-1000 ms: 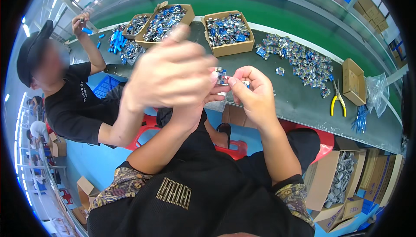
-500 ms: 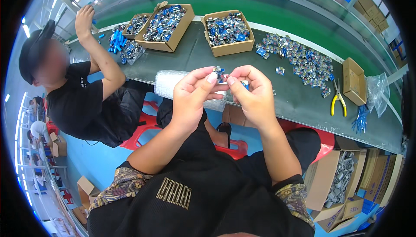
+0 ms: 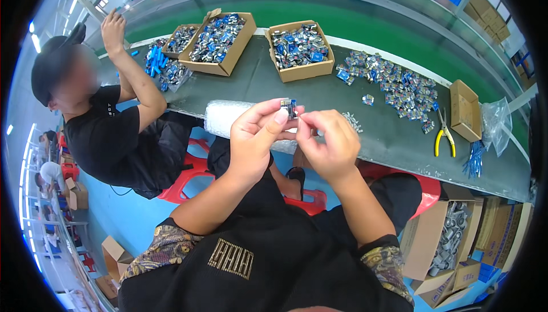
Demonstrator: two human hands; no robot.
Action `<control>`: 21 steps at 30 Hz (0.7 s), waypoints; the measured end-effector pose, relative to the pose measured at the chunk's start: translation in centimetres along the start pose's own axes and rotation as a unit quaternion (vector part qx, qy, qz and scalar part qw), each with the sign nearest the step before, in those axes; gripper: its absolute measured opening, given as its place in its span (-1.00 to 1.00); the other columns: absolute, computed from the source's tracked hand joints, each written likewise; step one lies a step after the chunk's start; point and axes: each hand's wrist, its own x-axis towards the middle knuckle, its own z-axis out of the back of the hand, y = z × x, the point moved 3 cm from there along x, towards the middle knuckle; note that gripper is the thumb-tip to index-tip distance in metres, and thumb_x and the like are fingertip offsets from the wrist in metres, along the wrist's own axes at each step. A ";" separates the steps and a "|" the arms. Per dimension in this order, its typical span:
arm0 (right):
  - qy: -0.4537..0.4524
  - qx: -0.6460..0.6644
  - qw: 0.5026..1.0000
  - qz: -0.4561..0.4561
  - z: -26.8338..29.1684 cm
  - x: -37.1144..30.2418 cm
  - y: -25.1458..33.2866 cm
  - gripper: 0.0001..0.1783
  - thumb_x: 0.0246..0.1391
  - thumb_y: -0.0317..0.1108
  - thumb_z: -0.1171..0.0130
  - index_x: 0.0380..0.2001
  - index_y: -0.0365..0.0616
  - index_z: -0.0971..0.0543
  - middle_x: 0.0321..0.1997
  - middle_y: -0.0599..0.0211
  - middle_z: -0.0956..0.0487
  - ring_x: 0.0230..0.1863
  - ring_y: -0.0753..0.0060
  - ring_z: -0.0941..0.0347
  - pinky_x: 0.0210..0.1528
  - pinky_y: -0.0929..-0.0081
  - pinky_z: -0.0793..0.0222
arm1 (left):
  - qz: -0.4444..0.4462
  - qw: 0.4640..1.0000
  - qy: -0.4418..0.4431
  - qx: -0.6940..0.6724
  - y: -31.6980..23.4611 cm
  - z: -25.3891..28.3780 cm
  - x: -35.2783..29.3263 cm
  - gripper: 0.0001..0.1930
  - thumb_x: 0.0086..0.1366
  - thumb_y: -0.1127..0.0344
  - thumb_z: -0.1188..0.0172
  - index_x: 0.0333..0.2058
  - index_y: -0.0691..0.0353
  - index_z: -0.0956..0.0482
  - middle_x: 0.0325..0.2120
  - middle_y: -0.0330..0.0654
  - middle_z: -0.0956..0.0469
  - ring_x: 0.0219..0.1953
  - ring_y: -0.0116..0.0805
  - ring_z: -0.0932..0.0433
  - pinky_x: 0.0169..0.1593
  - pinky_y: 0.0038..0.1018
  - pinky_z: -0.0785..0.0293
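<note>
Component (image 3: pixel 289 108) in half-curled left hand (image 3: pixel 252 132)

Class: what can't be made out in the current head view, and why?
Head view:
- Small blue-and-silver part: lower portion, covered by the left hand.
- Right hand: anything between its fingertips, too small and finger-covered.
- Pale pieces: exact kind, too small.
- Bubble-wrap bundle: partly behind the left hand.
</note>
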 end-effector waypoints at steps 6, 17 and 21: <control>-0.017 0.004 0.989 0.150 0.3 -0.2 0.7 -0.65 -0.26 -0.57 -0.40 -0.30 -0.22 -0.57 -0.43 0.27 -0.55 -0.55 0.30 -0.48 -0.52 0.43 -0.39 | 0.023 0.998 0.039 -0.051 -0.6 0.4 -0.4 -0.70 0.45 0.31 0.03 0.07 0.31 -0.41 -0.09 0.15 -0.59 -0.08 -0.14 -0.64 -0.08 -0.27 -0.62; -0.026 -0.015 0.977 0.209 0.5 -0.3 1.1 -0.64 -0.29 -0.57 -0.36 -0.29 -0.23 -0.58 -0.41 0.31 -0.54 -0.56 0.38 -0.46 -0.57 0.49 -0.31 | 0.050 0.991 0.072 -0.096 -0.9 0.3 -0.9 -0.68 0.45 0.27 0.06 0.08 0.31 -0.39 -0.06 0.13 -0.57 -0.06 -0.14 -0.62 -0.06 -0.26 -0.59; -0.023 -0.022 0.975 0.222 0.6 -0.4 1.1 -0.66 -0.27 -0.57 -0.35 -0.29 -0.22 -0.58 -0.40 0.32 -0.54 -0.56 0.39 -0.45 -0.58 0.50 -0.29 | 0.060 0.989 0.072 -0.114 -0.8 0.2 -0.8 -0.67 0.46 0.26 0.07 0.09 0.31 -0.38 -0.07 0.12 -0.58 -0.06 -0.13 -0.62 -0.06 -0.26 -0.59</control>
